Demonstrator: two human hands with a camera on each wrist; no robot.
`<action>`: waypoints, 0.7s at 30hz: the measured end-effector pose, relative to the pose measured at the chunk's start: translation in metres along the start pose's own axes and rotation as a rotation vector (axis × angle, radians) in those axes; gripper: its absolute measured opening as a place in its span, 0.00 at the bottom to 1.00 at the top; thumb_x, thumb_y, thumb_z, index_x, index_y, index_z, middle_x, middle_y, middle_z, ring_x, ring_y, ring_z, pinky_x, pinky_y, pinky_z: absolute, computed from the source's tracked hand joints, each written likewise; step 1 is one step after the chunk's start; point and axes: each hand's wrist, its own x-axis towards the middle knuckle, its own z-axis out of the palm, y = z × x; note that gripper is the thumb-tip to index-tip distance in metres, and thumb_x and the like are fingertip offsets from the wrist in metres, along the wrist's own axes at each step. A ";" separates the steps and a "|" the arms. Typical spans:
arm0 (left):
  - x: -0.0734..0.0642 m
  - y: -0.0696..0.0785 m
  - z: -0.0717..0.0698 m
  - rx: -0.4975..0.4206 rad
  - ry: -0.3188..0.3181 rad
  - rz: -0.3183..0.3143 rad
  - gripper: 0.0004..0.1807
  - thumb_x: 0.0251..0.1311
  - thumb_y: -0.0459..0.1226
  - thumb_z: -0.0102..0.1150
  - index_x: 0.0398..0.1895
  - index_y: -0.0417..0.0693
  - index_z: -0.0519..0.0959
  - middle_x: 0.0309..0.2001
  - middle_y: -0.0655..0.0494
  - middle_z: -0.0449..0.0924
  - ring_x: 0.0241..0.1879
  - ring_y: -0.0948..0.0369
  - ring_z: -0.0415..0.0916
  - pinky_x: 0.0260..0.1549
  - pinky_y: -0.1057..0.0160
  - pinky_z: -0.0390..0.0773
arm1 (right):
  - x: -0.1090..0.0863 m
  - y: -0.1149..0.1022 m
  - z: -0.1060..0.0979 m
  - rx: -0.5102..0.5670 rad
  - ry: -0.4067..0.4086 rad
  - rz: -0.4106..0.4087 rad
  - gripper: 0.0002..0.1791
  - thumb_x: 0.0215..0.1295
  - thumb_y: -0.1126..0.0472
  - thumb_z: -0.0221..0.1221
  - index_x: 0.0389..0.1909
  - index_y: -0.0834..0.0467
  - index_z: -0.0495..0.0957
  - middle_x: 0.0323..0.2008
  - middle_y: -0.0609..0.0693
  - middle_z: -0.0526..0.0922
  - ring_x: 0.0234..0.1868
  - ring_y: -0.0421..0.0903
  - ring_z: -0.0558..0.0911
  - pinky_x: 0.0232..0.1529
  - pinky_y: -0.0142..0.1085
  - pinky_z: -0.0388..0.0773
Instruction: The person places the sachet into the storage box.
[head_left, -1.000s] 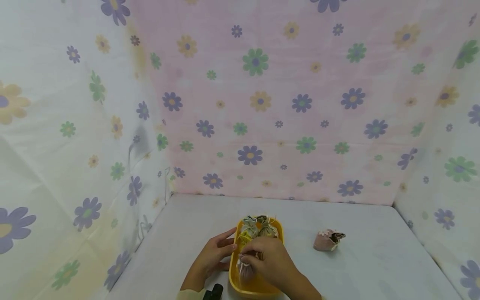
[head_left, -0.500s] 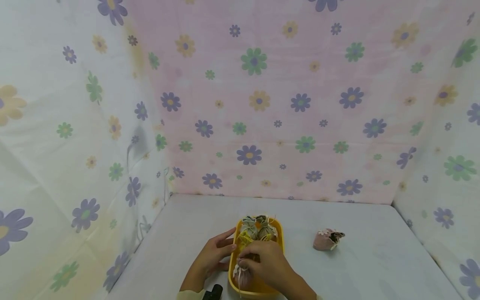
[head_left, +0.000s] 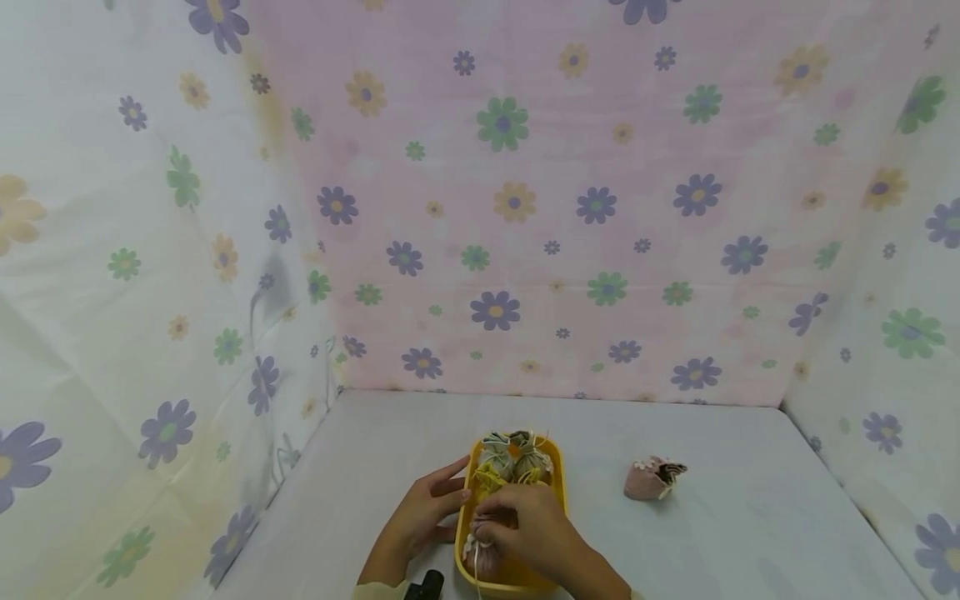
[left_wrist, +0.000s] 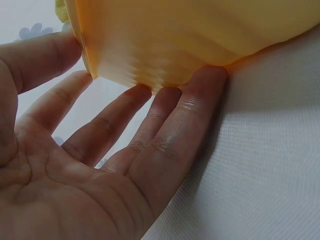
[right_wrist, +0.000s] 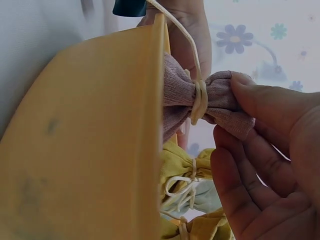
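A yellow plastic basket (head_left: 517,590) stands at the front of the table. My left hand (head_left: 423,517) is at its left side, with extended fingertips (left_wrist: 205,82) touching the outer wall in the left wrist view. My right hand (head_left: 534,527) reaches into the basket and pinches the gathered top of a dusty-pink drawstring pouch (head_left: 486,568) between thumb and fingers. White cord (right_wrist: 201,100) wraps the pouch's neck in the right wrist view. Behind it, yellow pouches (right_wrist: 176,162) and a pale green pouch (head_left: 497,454) sit in the basket, partly hidden by my right hand.
Another pink pouch (head_left: 649,482) lies on the white table (head_left: 720,533) to the right of the basket. A black cylindrical object (head_left: 427,585) shows at the bottom edge by my left wrist. Flower-print cloth (head_left: 555,250) encloses the back and sides.
My right hand has shifted slightly left with the pink pouch, which now sits nearer the basket's front left, its cord end hanging forward. My left hand stays at the basket's side.
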 end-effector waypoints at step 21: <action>0.001 0.003 0.002 0.021 0.026 -0.035 0.41 0.61 0.44 0.73 0.78 0.63 0.67 0.72 0.35 0.70 0.61 0.46 0.80 0.43 0.40 0.88 | -0.018 -0.001 -0.030 -0.055 0.079 -0.002 0.17 0.62 0.48 0.73 0.50 0.48 0.88 0.45 0.41 0.88 0.44 0.41 0.85 0.46 0.40 0.88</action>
